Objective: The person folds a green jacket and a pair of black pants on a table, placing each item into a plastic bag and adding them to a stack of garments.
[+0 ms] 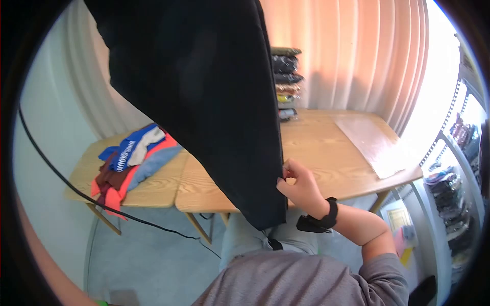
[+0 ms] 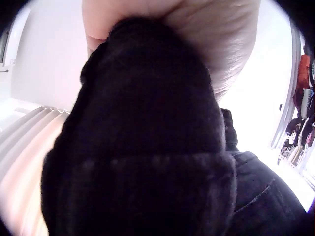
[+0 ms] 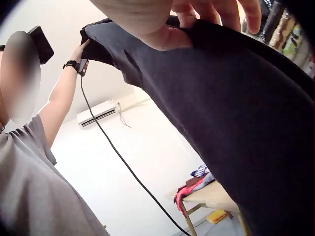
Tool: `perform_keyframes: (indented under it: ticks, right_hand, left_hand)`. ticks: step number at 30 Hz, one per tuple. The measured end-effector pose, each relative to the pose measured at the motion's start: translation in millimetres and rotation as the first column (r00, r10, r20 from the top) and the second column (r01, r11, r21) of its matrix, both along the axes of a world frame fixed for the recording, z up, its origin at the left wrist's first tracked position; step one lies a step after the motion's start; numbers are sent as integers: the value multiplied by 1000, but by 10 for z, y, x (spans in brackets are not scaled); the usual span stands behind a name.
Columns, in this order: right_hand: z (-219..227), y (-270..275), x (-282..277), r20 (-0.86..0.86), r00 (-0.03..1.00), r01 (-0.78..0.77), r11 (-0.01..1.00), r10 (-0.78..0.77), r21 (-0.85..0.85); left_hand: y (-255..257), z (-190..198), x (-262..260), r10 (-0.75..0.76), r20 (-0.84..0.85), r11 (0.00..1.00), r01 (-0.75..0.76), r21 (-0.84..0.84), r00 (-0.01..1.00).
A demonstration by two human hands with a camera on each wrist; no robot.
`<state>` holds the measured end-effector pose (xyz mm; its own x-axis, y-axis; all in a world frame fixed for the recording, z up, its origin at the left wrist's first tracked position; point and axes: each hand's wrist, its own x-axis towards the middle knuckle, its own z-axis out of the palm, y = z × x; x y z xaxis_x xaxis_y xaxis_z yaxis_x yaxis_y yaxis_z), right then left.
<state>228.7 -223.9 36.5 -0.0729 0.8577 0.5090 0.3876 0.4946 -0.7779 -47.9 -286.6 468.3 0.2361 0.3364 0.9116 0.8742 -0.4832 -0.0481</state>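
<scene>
Two wooden tables [image 1: 321, 171] stand side by side behind a long black garment [image 1: 199, 97], which slopes down in front of them to the person's legs. Its upper end is gripped by the raised left hand [image 3: 81, 51], fingers closed around the cloth, presumably high because the garment is so long. Coloured clothes [image 1: 148, 158] lie heaped on the left table, apart from the wrapped packs [image 1: 287, 79], stacked probably to save room. Lower down, the right hand [image 1: 302, 187] pinches the garment's side edge between thumb and curled fingers, seemingly to steady the hanging cloth.
</scene>
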Motion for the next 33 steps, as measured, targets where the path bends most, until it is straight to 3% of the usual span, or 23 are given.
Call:
perform_keyframes:
  ticks: [3, 5, 7, 9, 10, 11, 12, 13, 15, 18, 19, 20, 21, 22, 23, 24, 25, 26, 27, 28, 29, 31, 33]
  right_hand:
    - [-326, -34, 25, -102, 991, 72, 979, -92, -189]
    - [-501, -100, -90, -459, 884, -115, 993, 87, -34]
    - [-576, -169, -166, -436, 885, -188, 982, 163, -16]
    - [-805, -131, -208, -314, 922, -322, 899, 227, -297]
    - [-870, -144, -254, -372, 883, -418, 840, 286, -346]
    - [-959, -117, -243, -373, 882, -420, 839, 287, -348]
    - [-1042, -77, -212, -300, 903, -421, 778, 308, -466]
    - [-1081, -50, -172, -227, 913, -406, 707, 338, -579]
    - [-1000, -84, -2, -138, 946, -323, 853, 292, -410]
    - [-694, -105, 504, -37, 998, -68, 932, 59, -355]
    - [-542, -121, 705, 171, 981, 125, 974, -93, -187]
    - [-215, -175, 862, 307, 938, 226, 956, -162, -187]
    - [-320, -69, 1171, 152, 971, 206, 967, -184, -149]
    - [-95, -99, 1318, 226, 937, 294, 951, -267, -96]
    - [152, -152, 1430, 309, 899, 338, 940, -311, -37]
    - [311, -129, 1594, 436, 833, 330, 939, -340, 100]
    - [398, -65, 1781, 495, 789, 300, 932, -363, 205]
    - [567, -49, 1890, 553, 757, 328, 934, -348, 139]
    - [647, 29, 2049, 615, 713, 346, 932, -337, 109]
    - [713, 112, 2113, 612, 734, 324, 944, -296, 68]
    - [757, 197, 2140, 635, 718, 349, 937, -283, 24]
    - [720, 475, 2238, 752, 633, 337, 940, -183, -55]
    - [508, 773, 2318, 774, 615, 305, 951, -149, -59]
  left_hand:
    - [154, -166, -106, 50, 59, 996, -46, -79, 997]
    - [180, -201, -217, 106, 85, 989, -97, -112, 991]
    - [199, -211, -351, 175, 104, 977, -160, -139, 979]
    - [213, -208, -483, 247, 117, 960, -226, -167, 962]
    - [223, -207, -547, 281, 121, 949, -257, -181, 952]
    - [228, -205, -617, 314, 128, 938, -287, -193, 941]
    - [231, -203, -680, 348, 134, 926, -317, -205, 928]
    - [238, -200, -748, 382, 141, 912, -348, -217, 913]
    - [228, -199, -881, 455, 155, 878, -412, -244, 877]
    - [250, -223, -997, 552, 158, 819, -496, -289, 819]
    - [266, -243, -1012, 579, 156, 799, -518, -304, 800]
    - [288, -264, -1011, 604, 152, 779, -539, -320, 782]
    - [289, -279, -965, 627, 148, 759, -558, -334, 765]
    - [415, -749, -931, 460, 413, 884, -359, -301, 786]
    - [677, -586, -1660, 564, 225, 794, -448, -411, 794]
    - [898, -783, -2054, 566, 211, 789, -451, -417, 797]
    - [1166, -1235, -2301, 410, 354, 751, -90, -654, 841]
    - [1364, -1687, -2384, 291, 526, 582, 289, -760, 799]
    - [1478, -2094, -2389, 269, 574, 560, 359, -747, 774]
    - [1633, -2531, -2442, 326, 557, 585, 300, -754, 764]
    - [1753, -2925, -2441, 351, 690, 471, 517, -715, 634]
    - [1959, -3622, -2326, 415, 792, 486, 627, -609, 448]
    - [2109, -4054, -2263, 375, 742, 438, 599, -670, 556]
